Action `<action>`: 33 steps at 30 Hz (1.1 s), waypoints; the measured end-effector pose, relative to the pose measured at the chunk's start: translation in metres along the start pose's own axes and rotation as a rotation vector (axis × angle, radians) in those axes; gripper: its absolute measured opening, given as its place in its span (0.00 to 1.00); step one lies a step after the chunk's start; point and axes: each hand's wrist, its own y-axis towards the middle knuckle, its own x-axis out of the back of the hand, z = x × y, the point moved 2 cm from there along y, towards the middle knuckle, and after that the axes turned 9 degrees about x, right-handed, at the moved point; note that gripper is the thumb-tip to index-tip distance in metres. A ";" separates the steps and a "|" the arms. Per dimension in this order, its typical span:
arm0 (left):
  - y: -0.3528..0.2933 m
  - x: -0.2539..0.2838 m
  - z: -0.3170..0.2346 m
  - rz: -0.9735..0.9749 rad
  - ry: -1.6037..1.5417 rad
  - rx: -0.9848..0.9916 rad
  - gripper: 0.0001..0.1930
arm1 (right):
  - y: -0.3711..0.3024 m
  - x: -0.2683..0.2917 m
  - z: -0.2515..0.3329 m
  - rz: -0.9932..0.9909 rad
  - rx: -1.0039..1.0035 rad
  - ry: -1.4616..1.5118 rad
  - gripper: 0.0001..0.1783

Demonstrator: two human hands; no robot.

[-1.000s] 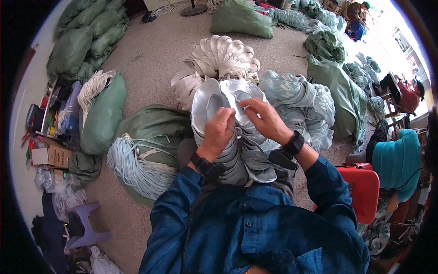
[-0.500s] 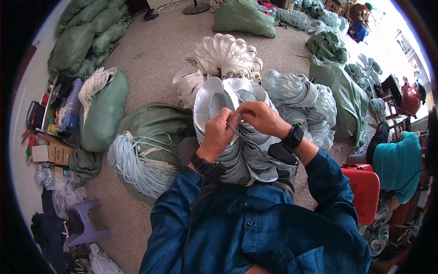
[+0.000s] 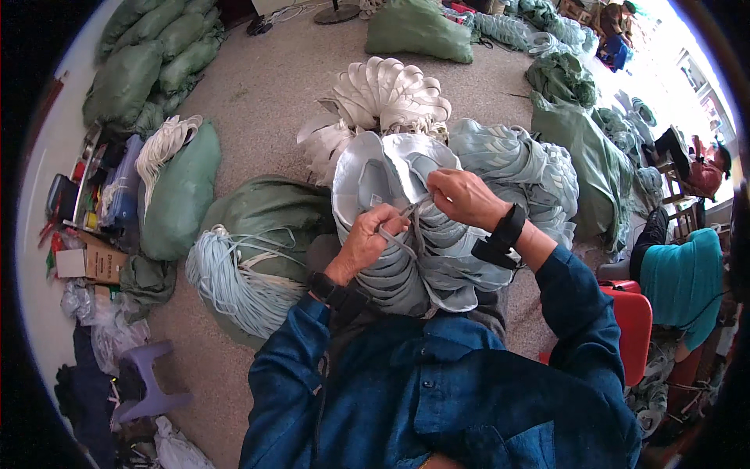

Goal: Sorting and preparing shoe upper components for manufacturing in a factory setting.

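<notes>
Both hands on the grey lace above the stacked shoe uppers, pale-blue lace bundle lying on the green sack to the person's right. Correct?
One error: the pale-blue lace bundle lies on the green sack to the person's left, not right, as the head view shows. The left hand and right hand are on the grey lace above the stacked shoe uppers.
</notes>
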 end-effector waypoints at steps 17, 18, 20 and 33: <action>0.006 -0.007 -0.015 0.109 -1.010 0.092 0.17 | -0.019 -0.002 0.006 0.036 -0.485 1.008 0.13; 0.006 -0.007 -0.013 0.108 -1.009 0.094 0.17 | -0.015 -0.004 0.011 0.037 -0.484 1.011 0.13; 0.008 -0.009 -0.017 0.112 -0.933 0.149 0.18 | -0.003 -0.008 0.020 -0.279 -0.487 1.353 0.15; -0.006 -0.001 -0.006 0.200 -0.823 0.125 0.17 | 0.010 -0.026 0.014 -0.394 -0.742 1.765 0.15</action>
